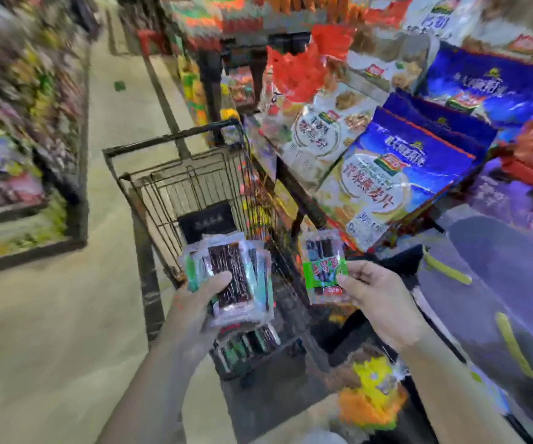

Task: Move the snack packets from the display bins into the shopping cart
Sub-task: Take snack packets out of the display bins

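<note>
1. Clear plastic with dark strips inside: a stack of snack packets point(230, 277) sits in the left hand point(194, 302). The thumb presses on top and the fingers curl under, clamping several at once.
2. A green-labelled packet point(323, 267) is pinched at its lower edge by the right hand point(377, 293), thumb on the face, other fingers behind. It is just beside the left hand's stack; touching or not, cannot tell through the blur.
3. Both grips hang over the shopping cart point(162, 141). The stack is above the basket's near end. The green packet is over the cart's right side or just off it, unclear which.
4. Directly below the left grip, more packets of the same look point(246, 344) lie low in the cart. Count unreadable.
5. Judgement: task partway. Some packets seem delivered; the ones in hand are carried over but not yet let go. Dropping both loads is the step in hand.
6. Beyond the right grip, big blue bags point(412, 174) lean on the display. The source bin is not clearly visible, so what remains there cannot be told.
7. Below the right wrist is a yellow-orange packet point(371, 395); what it rests in is too blurred to say.
8. Left of the left grip: pale floor point(50, 315), then smeared shelves point(18, 123).
</note>
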Motion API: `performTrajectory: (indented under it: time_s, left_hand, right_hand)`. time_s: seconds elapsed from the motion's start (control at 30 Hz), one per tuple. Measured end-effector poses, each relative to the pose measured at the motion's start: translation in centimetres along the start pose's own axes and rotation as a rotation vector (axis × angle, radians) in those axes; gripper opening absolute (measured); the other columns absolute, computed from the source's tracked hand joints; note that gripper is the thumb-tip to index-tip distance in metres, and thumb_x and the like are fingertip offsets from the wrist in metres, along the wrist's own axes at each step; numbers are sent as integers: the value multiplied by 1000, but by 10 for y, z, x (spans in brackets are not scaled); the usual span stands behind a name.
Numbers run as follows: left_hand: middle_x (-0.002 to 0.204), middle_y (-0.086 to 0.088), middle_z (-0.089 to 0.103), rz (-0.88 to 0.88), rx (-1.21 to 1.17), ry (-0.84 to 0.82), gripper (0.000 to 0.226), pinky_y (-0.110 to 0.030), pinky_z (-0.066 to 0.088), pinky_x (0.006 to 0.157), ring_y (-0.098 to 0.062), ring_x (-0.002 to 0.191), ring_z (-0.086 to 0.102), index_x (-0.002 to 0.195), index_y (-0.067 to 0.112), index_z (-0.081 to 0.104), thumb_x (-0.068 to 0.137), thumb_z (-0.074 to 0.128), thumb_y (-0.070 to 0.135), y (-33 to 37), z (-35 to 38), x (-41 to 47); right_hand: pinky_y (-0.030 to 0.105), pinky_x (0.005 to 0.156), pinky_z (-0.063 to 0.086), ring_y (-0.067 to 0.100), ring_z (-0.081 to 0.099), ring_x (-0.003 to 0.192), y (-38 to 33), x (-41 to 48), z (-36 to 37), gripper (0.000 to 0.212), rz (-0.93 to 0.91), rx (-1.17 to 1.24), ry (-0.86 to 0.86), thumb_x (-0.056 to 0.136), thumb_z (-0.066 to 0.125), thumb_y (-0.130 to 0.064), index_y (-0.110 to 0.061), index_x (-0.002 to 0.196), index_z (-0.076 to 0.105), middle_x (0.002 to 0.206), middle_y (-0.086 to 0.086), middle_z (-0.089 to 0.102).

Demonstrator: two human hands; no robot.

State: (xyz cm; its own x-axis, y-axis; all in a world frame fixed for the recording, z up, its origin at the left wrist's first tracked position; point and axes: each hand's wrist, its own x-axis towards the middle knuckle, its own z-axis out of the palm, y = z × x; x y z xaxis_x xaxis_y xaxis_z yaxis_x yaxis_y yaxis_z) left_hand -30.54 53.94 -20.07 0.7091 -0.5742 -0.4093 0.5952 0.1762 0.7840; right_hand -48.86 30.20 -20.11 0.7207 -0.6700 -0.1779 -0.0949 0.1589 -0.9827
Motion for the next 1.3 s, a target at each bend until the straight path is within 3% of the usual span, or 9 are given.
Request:
performTrajectory:
  time_s: [0.2, 0.4, 0.53, 0.7, 0.93, 1.0, 1.1, 1.2, 1.3]
  left_hand:
    - [122, -12, 78, 20, -26, 98, 48, -52, 63, 92, -40, 118, 71, 121, 12, 75, 73, 82, 14, -5, -36, 26]
    - [90, 15, 82, -22, -43, 206, 28, -46, 67, 69, -14, 84, 81, 84, 43, 84, 65, 84, 22, -38, -41, 67]
    - [107, 0, 82, -77, -35, 399, 38, -48, 59, 92, -25, 103, 78, 95, 30, 84, 60, 97, 24, -73, -47, 100]
    - [119, -1, 80, -161, -22, 549, 87, -52, 58, 100, -28, 114, 75, 126, 20, 72, 46, 100, 38, -113, -57, 138]
    - [92, 24, 79, -297, -14, 605, 46, -28, 60, 68, 0, 89, 77, 94, 55, 76, 66, 99, 28, -170, -83, 187]
    - [98, 15, 81, -329, 14, 645, 51, -40, 61, 82, -10, 101, 76, 106, 44, 75, 64, 99, 30, -189, -94, 202]
    - [136, -5, 67, -402, 12, 685, 100, -61, 44, 116, -28, 128, 62, 143, 20, 56, 55, 99, 41, -217, -107, 216]
    - [130, -1, 70, -453, 27, 707, 74, -49, 51, 108, -21, 121, 66, 136, 23, 60, 72, 97, 29, -249, -123, 225]
    - [116, 2, 75, -507, 99, 746, 58, -34, 51, 92, -14, 103, 72, 124, 24, 65, 74, 96, 26, -274, -136, 232]
  right_hand:
    - [30, 73, 61, 17, 73, 78, 18, 46, 43, 13, 120, -79, -128, 96, 68, -1, -5, 107, 73, 97, 10, 77]
    - [37, 76, 63, 10, 73, 71, 59, 102, 63, 16, 260, -173, -242, 95, 69, 0, -14, 102, 72, 76, -9, 75]
    - [37, 77, 65, 10, 72, 74, 90, 139, 68, 18, 333, -184, -337, 95, 69, -1, -18, 98, 75, 78, -6, 76]
    - [34, 78, 64, 18, 75, 86, 129, 180, 70, 15, 452, -242, -412, 98, 67, -3, -12, 107, 75, 94, 3, 79]
    - [33, 78, 63, 19, 69, 74, 201, 213, 71, 21, 644, -371, -428, 97, 68, -4, -4, 119, 68, 96, 19, 65]
    - [25, 73, 60, 11, 68, 68, 231, 220, 71, 28, 678, -437, -424, 98, 68, -5, -5, 125, 65, 97, 12, 62]
    - [34, 84, 63, 11, 69, 82, 272, 228, 73, 27, 741, -502, -438, 98, 70, -9, -12, 124, 67, 102, 4, 66]
    - [39, 90, 63, 14, 71, 91, 309, 233, 76, 21, 798, -558, -486, 98, 70, -11, -28, 111, 66, 104, -1, 67]
    - [36, 89, 62, 13, 71, 94, 341, 237, 79, 20, 823, -629, -518, 99, 68, -11, -18, 118, 68, 103, -2, 71]
